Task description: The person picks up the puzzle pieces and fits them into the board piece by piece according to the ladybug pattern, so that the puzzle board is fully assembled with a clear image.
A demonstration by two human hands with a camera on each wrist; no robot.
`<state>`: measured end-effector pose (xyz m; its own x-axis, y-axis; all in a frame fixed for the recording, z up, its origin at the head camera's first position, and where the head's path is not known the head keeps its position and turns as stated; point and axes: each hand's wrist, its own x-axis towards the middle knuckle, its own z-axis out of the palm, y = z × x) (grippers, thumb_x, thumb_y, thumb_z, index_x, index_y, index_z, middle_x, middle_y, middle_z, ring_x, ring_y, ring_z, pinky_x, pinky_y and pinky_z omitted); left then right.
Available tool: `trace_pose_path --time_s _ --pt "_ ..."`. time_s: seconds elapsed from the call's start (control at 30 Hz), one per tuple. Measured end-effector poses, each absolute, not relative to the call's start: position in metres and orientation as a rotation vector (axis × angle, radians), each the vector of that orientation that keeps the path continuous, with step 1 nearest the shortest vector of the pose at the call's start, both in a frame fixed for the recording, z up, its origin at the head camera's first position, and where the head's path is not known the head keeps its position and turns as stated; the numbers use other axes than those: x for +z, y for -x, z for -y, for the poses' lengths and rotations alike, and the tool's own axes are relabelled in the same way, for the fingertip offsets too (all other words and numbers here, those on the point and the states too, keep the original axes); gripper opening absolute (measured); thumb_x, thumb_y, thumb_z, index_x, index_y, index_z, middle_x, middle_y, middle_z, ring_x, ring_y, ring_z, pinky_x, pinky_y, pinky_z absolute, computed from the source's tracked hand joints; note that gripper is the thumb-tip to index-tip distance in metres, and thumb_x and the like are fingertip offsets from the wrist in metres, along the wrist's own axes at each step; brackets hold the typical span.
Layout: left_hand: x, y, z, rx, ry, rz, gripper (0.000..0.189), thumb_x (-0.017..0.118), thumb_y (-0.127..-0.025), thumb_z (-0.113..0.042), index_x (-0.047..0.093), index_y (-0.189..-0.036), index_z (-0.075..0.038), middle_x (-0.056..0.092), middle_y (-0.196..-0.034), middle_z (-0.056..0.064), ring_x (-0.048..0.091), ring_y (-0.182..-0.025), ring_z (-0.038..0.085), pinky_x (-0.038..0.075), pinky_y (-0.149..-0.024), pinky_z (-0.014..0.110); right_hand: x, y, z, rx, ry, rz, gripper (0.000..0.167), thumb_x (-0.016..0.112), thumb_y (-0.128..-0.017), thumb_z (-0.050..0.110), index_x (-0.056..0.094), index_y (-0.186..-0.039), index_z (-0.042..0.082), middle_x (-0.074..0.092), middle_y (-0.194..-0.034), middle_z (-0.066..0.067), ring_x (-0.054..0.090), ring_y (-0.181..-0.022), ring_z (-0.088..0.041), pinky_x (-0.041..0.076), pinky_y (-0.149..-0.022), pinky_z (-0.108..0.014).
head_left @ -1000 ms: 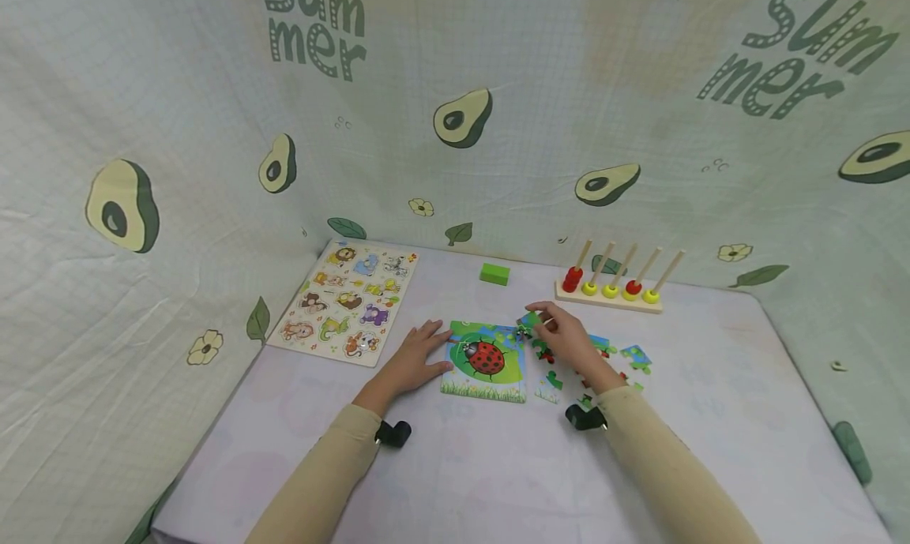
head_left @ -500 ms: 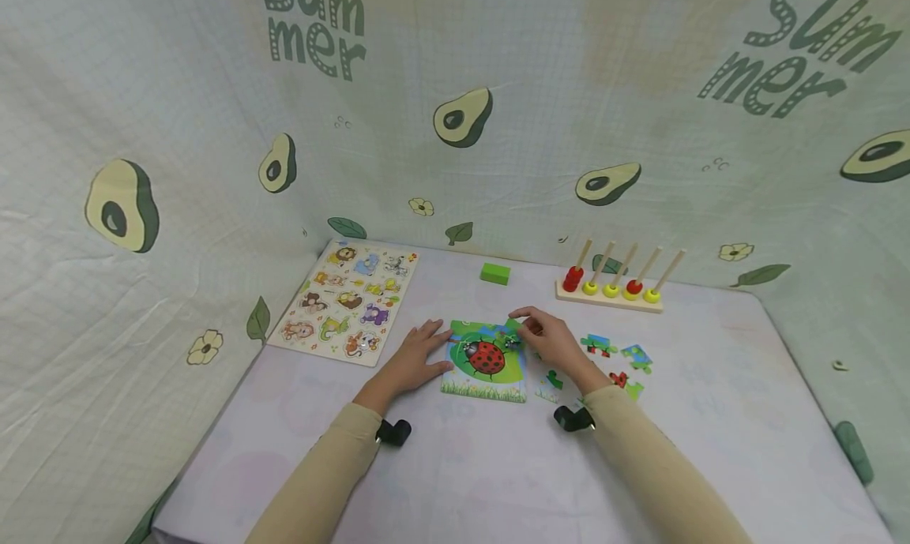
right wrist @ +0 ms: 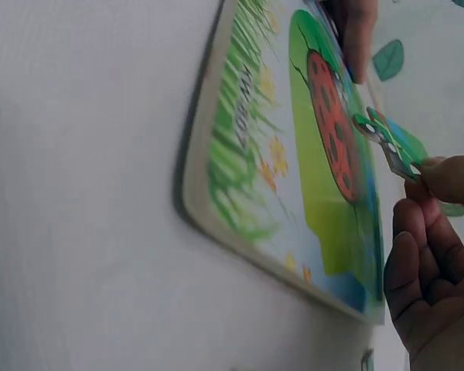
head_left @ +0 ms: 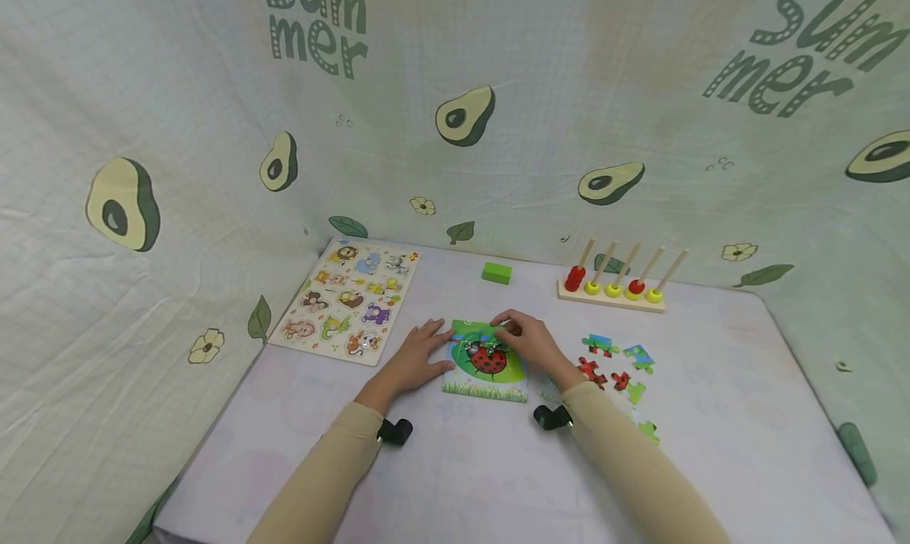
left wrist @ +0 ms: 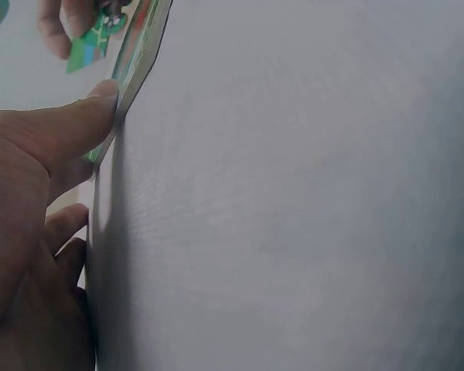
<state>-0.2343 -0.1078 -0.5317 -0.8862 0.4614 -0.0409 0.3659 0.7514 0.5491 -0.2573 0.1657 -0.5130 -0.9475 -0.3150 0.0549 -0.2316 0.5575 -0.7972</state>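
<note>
A square puzzle board (head_left: 485,391) with a ladybug picture lies on the table. My left hand (head_left: 415,359) rests at its left edge, fingers spread; in the left wrist view the thumb (left wrist: 77,124) touches the board's side. Over the upper part of the board, my right hand (head_left: 532,345) pinches a jigsaw piece (right wrist: 394,144) between thumb and fingertips. Green and blue with a bit of dark pattern, that piece is held tilted above the ladybug picture.
Several loose jigsaw pieces (head_left: 592,373) lie right of the board, partly behind the right forearm. Behind stand a green block (head_left: 496,273) and a wooden bead-peg counter (head_left: 611,299). An animal puzzle board (head_left: 348,301) lies at the left.
My right hand has moved left with the jigsaw piece, from the board's right edge to over its upper part. The left hand has stayed in place.
</note>
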Motion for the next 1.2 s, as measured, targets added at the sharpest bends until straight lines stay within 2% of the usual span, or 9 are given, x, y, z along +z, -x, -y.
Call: trace_pose_path --time_s 0.17,0.4,0.6,0.8,1.07,1.2 --pt "-0.532 0.235 0.109 0.823 -0.645 -2.76 0.069 0.068 -0.097 -0.042 0.043 -0.156 -0.015 0.026 -0.167 0.009 0.014 -0.156 0.029 0.006 -0.128 0.045 -0.515 0.258 -0.153 -1.369 0.445 -2.69 0.017 0.068 -0.1 0.021 0.072 -0.115 0.016 0.069 -0.092 -0.001 0.061 -0.081 -0.017 0.052 -0.075 -0.036" --pt "-0.533 0.237 0.109 0.805 -0.643 -2.758 0.069 0.067 -0.097 -0.043 0.042 -0.157 -0.017 0.025 -0.168 0.007 0.013 -0.156 0.027 0.006 -0.128 0.044 -0.517 0.262 -0.138 -1.333 0.361 -2.72 0.017 0.07 -0.098 0.021 0.073 -0.114 0.018 0.072 -0.097 -0.001 0.066 -0.089 -0.017 0.056 -0.083 -0.041" --pt "-0.533 0.237 0.11 0.836 -0.659 -2.758 0.069 0.068 -0.097 -0.042 0.044 -0.156 -0.015 0.026 -0.167 0.009 0.014 -0.156 0.029 0.007 -0.128 0.046 -0.518 0.264 -0.128 -1.301 0.354 -2.739 0.017 0.072 -0.096 0.018 0.073 -0.112 0.013 0.07 -0.094 0.0 0.065 -0.087 -0.017 0.057 -0.081 -0.041" --pt "-0.533 0.237 0.11 0.851 -0.664 -2.755 0.069 0.068 -0.097 -0.042 0.044 -0.155 -0.014 0.027 -0.167 0.009 0.014 -0.156 0.029 0.007 -0.128 0.046 -0.519 0.266 -0.119 -1.271 0.325 -2.773 0.016 0.072 -0.096 0.019 0.074 -0.111 0.013 0.068 -0.095 0.0 0.062 -0.089 -0.018 0.056 -0.083 -0.041" --pt "-0.533 0.237 0.11 0.841 -0.661 -2.752 0.069 0.068 -0.098 -0.042 0.044 -0.156 -0.014 0.026 -0.167 0.009 0.013 -0.156 0.029 0.008 -0.128 0.046 -0.516 0.266 -0.111 -1.196 0.358 -2.811 0.016 0.07 -0.097 0.017 0.073 -0.111 0.012 0.065 -0.092 -0.001 0.058 -0.082 -0.018 0.053 -0.076 -0.04" --pt "-0.533 0.237 0.11 0.84 -0.663 -2.75 0.069 0.067 -0.097 -0.042 0.043 -0.156 -0.014 0.026 -0.167 0.01 0.014 -0.156 0.029 0.007 -0.128 0.046 -0.517 0.267 -0.111 -1.15 0.354 -2.827 0.016 0.07 -0.098 0.019 0.073 -0.112 0.014 0.063 -0.094 -0.001 0.059 -0.084 -0.018 0.054 -0.076 -0.04"
